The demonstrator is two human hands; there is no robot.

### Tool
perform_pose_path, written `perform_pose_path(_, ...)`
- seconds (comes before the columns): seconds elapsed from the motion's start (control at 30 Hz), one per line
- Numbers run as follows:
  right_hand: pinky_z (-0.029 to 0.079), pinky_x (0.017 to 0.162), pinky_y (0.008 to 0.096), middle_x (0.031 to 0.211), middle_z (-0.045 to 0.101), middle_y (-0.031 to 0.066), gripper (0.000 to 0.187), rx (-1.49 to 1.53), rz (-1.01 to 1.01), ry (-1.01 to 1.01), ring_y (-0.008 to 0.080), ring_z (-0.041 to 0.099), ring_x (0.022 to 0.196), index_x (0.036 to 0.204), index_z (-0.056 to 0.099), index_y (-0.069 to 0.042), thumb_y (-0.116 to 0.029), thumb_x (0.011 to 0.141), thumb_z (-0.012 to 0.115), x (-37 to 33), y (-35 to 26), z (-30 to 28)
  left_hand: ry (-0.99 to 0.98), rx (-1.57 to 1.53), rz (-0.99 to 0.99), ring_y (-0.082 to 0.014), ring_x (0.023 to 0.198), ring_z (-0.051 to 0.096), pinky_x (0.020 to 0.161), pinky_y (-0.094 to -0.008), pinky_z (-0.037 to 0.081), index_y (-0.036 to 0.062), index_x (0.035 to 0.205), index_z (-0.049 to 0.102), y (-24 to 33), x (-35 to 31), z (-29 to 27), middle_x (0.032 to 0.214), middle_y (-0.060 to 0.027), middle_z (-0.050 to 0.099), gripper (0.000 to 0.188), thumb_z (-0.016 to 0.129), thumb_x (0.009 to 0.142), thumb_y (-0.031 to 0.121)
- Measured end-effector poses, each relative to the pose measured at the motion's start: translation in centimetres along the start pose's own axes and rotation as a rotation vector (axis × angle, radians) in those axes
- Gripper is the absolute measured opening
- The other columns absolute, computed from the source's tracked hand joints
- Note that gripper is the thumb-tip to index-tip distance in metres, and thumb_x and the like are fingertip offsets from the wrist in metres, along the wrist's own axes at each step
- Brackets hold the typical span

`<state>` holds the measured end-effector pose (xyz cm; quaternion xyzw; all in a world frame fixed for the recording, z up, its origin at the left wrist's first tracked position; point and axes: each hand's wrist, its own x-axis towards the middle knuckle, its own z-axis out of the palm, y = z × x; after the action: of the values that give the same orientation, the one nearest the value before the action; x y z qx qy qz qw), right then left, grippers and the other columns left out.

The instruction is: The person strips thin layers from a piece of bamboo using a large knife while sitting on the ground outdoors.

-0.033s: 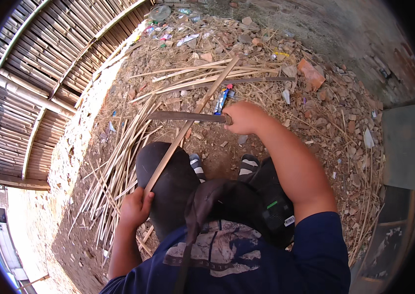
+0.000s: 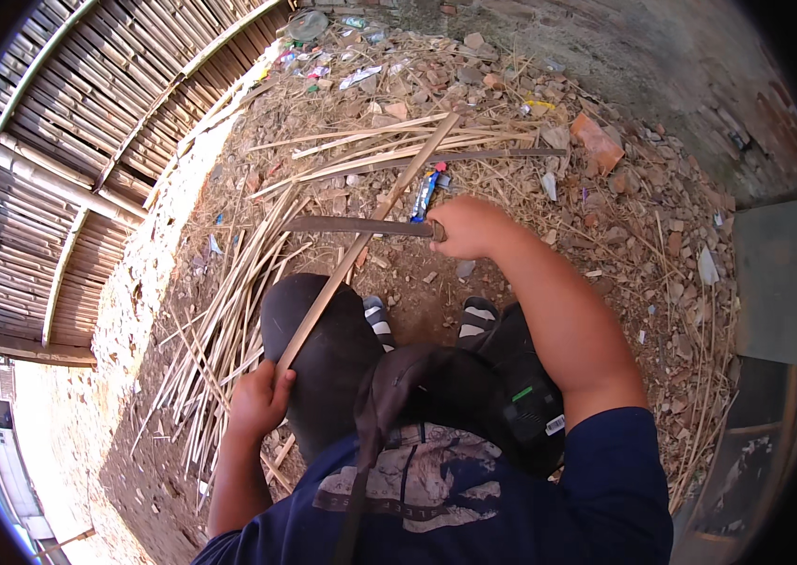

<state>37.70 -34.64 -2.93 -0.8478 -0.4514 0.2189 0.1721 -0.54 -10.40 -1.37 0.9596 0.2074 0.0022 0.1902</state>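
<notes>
My left hand [image 2: 262, 398] is closed round the near end of a long split bamboo strip [image 2: 323, 299]. From there the strip slants away to the upper right, passing over my left knee, and its far end reaches the other strips on the ground. My right hand [image 2: 472, 226] grips the handle of a machete [image 2: 332, 224], whose dark blade points left. About midway along, the blade crosses the bamboo strip; whether its edge bites into it I cannot tell.
Many thin bamboo strips [image 2: 219, 339] lie heaped left of my knee, more beyond the machete. A blue wrapper [image 2: 425, 195] lies near the blade. Brick rubble [image 2: 598, 141] and litter cover the ground. A bamboo-slat wall [image 2: 88, 122] rises at left, a plastered wall [image 2: 662, 56] at far right.
</notes>
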Motion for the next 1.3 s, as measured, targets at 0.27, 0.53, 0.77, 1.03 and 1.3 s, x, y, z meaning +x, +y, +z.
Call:
perform_pose_path(0.27,0.054,0.081,0.0462,0.094,0.071,0.0179,0.037,0.044,0.068,0.059,0.036,0.069,0.091,0.104,0.071,-0.008,-0.033,0.078,0.077,0.4,1.8,0.3,-0.009,-0.002,-0.006,-0.0458,0.062,0.06,0.057,-0.0546,0.044,0.0036,0.08,0.051,0.6,0.6,-0.4,0.063,-0.0222,0.059,0.036,0.062,0.097,0.033)
perform_pose_path(0.53,0.054,0.082,0.0454,0.097,0.072,0.0194,0.042,0.049,0.012,0.065,0.0365,0.069,0.093,0.108,0.07,-0.005,-0.033,0.078,0.078,0.5,0.6,0.3,0.028,0.027,0.033,-0.0459,0.064,0.061,0.058,-0.0552,0.045,0.0038,0.082,0.051,-0.4,0.2,0.5,0.064,-0.0221,0.06,0.034,0.062,0.097,0.033)
perform_pose_path(0.77,0.053,0.081,0.0455,0.093,0.071,0.018,0.037,0.05,0.038,0.084,0.0362,0.068,0.092,0.105,0.07,-0.008,-0.033,0.079,0.077,0.8,1.4,0.7,0.011,0.016,0.031,-0.046,0.063,0.061,0.057,-0.0553,0.045,0.0043,0.081,0.052,0.3,0.8,-0.3,0.063,-0.0223,0.059,0.033,0.063,0.096,0.031)
perform_pose_path(1.03,0.054,0.077,0.0466,0.088,0.07,0.0152,0.031,-0.049,-0.086,-0.026,0.0346,0.069,0.089,0.096,0.068,-0.006,-0.032,0.08,0.076,0.1,-0.3,0.9,0.002,0.004,0.066,-0.046,0.06,0.06,0.056,-0.0559,0.044,0.0043,0.081,0.05,-0.2,0.5,0.0,0.061,-0.0217,0.058,0.031,0.063,0.096,0.029)
perform_pose_path(1.3,0.054,0.077,0.044,0.09,0.071,0.0185,0.041,0.196,0.211,0.304,0.0335,0.07,0.088,0.107,0.068,-0.003,-0.033,0.08,0.078,0.1,5.0,-0.1,-0.006,0.041,0.067,-0.0466,0.064,0.061,0.058,-0.0556,0.045,0.004,0.083,0.052,-0.2,0.7,-0.4,0.065,-0.023,0.06,0.033,0.062,0.097,0.032)
